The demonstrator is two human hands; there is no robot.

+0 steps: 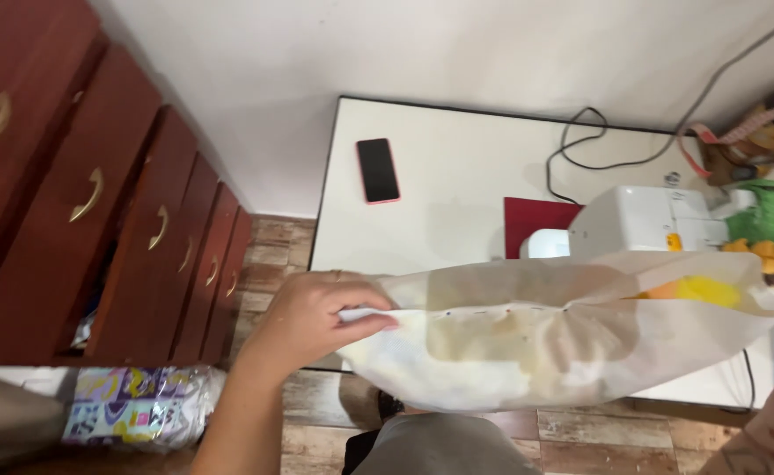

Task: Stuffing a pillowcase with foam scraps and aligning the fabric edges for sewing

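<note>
So I've got my left hand [316,318] pinching the left edge of this white fabric piece [545,339], thumb on top and fingers curled underneath, wrist bent a bit with my forearm coming up from the bottom of the view. The fabric is stretched out sideways in the air in front of me, just over the near edge of the white bench [440,185], and it's thin enough that I can see shadowy shapes through it, plus a line of dark stitches running along the middle. My right hand is basically out of sight, there's only a bit of my arm at the bottom right corner, so I can't tell what it's doing, though the right end of the fabric is held up somewhere over there. Behind the fabric sits a white sewing machine [642,220] with a dark red square [536,220] next to it, and a phone with a pink case [377,171] lies flat further left on the bench. A black cable [580,149] loops near the wall. Off to my left is a reddish-brown chest of drawers [96,202] with curved brass handles, and a colourful patterned bundle [136,405] lies below it on the wooden floor.
</note>
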